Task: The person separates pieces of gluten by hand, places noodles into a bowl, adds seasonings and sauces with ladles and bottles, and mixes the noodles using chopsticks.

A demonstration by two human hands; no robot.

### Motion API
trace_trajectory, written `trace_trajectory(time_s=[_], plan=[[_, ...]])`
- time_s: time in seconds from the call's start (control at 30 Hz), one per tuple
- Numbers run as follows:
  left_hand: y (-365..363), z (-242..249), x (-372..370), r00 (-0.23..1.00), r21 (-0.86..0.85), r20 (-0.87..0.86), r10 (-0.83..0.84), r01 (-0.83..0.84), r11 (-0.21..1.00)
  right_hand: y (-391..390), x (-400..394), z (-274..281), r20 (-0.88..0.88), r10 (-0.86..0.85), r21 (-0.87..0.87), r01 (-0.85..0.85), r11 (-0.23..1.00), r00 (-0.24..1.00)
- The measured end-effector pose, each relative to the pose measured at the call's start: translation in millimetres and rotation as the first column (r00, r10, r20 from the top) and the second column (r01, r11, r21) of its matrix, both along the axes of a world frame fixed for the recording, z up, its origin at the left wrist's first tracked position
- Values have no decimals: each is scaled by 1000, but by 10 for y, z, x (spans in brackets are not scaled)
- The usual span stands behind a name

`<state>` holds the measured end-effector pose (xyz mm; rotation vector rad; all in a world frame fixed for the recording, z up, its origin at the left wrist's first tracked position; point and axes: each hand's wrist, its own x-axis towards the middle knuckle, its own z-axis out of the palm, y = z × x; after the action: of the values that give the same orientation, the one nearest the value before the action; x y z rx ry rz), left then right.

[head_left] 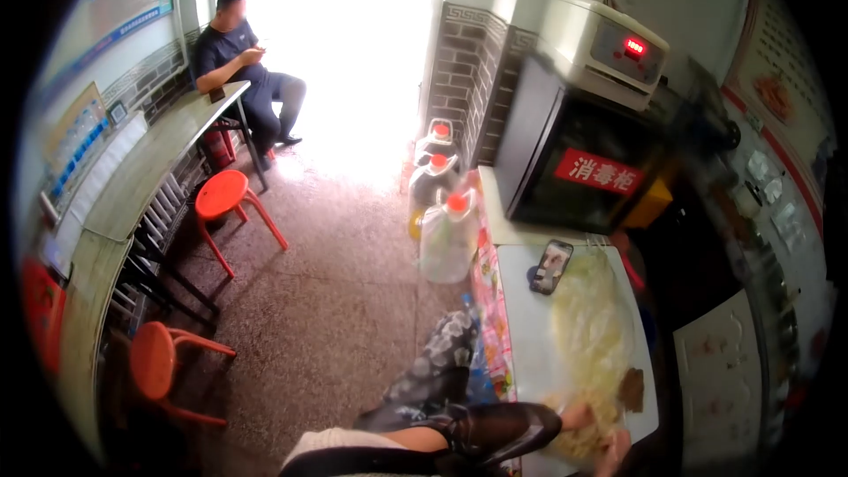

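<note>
My left hand (579,416) reaches from a shiny dark sleeve (503,428) to a pale yellowish heap (579,443) of small pieces at the near end of the white table (530,336). Its fingers are curled at the heap. Just right of it, my right hand (613,454) is at the heap's edge, fingers drawn together. Both hands are blurred, and anything between their fingers is too small to name. Beyond them lies a translucent yellowish plastic sheet or bag (587,309), with a brown piece (631,390) beside it.
A phone (551,267) leans at the table's far end, before a black cabinet (574,155) with a white device (601,49) on top. Plastic jugs (448,243) stand on the floor. Red stools (223,195) line the left counter (168,146), where a seated person (234,62) holds something small.
</note>
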<state>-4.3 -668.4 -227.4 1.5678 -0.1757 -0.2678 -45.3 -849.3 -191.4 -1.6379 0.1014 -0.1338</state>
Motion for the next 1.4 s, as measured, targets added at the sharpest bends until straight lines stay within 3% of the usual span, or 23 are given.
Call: trace_trajectory(time_s=[0.07, 0.17, 0.23, 0.27, 0.3, 0.4, 0.47, 0.53, 0.6, 0.67, 0.8, 0.87, 0.9, 0.93, 1.0, 1.03, 1.07, 1.13, 1.17, 1.2, 1.27, 1.33, 1.4], plan=[[-12, -99, 45, 996, 32, 83, -13, 10, 999, 554, -112, 569, -88, -105, 17, 107, 994, 991], [-191, -294, 95, 983, 59, 185, 10, -22, 998, 124, 100, 69, -391, 150, -202, -244, 949, 908], [-419, -679, 178, 956, -43, 286, 58, -48, 998, 140, 175, -85, 49, 242, -573, -171, 801, 969], [-389, -758, 152, 967, -24, 253, -2, 9, 1000, 136, 172, -102, -133, 123, -442, -170, 881, 983], [-340, -799, 127, 974, -5, 219, -63, 65, 998, 251, 97, -55, 73, 184, -297, -155, 942, 980], [-73, -371, -22, 991, 82, 134, 14, -26, 996, 193, 65, -201, 102, 38, -158, -21, 987, 994], [168, -303, -143, 990, -135, 137, 35, -17, 991, 24, 17, -306, 90, -33, 93, 25, 995, 995], [316, -392, -92, 978, 48, 203, -50, 41, 998, 84, -59, -281, -30, -9, -55, 7, 998, 1000], [299, -628, 51, 986, -108, -54, -157, 151, 983, -29, 136, -772, 306, 177, -529, 12, 849, 935], [360, -507, 16, 969, 83, -58, -241, 245, 966, -114, 154, -497, 221, 117, -925, 171, 339, 968], [463, -177, -135, 974, 85, -131, -185, 197, 977, -51, 22, 65, -17, -79, -888, 21, 460, 997], [475, 53, -188, 950, -137, -257, -177, 146, 980, 81, -110, 134, -60, -18, -663, -27, 749, 998], [459, 154, -221, 934, -199, -315, -171, 111, 974, 205, -191, 169, -120, 75, -383, -116, 917, 990], [438, 188, -236, 930, -189, -327, -166, 107, 976, 271, -187, 145, -130, 78, -371, -121, 921, 988], [383, 249, -255, 927, -231, -321, -195, 123, 965, 394, -164, 92, -354, 201, -22, -223, 975, 913], [364, 335, -275, 927, -221, -328, -182, 112, 969, 452, -143, -128, -105, 113, -152, -128, 980, 988], [372, 315, -262, 925, -213, -335, -179, 111, 971, 460, -128, -183, -109, 114, -142, -129, 981, 987], [382, 262, -249, 924, -183, -326, -200, 146, 972, 426, -63, -218, -53, -15, -398, -7, 918, 999], [377, 211, -247, 924, -182, -327, -199, 145, 972, 403, -76, -184, -76, -68, -93, 61, 994, 995], [369, 152, -242, 942, -187, -302, -144, 89, 978, 335, -77, -164, -76, -67, -94, 59, 994, 995], [348, 179, -227, 957, -197, -277, -81, 26, 980, 166, -61, -92, -47, -162, 376, 168, 911, 986], [412, 247, -238, 960, -239, -273, -54, -13, 971, 263, -93, -54, -134, -91, 347, 132, 929, 987], [384, 284, -253, 959, -220, -259, -110, 53, 974, 501, -84, -27, -107, 115, -71, -123, 990, 988]])
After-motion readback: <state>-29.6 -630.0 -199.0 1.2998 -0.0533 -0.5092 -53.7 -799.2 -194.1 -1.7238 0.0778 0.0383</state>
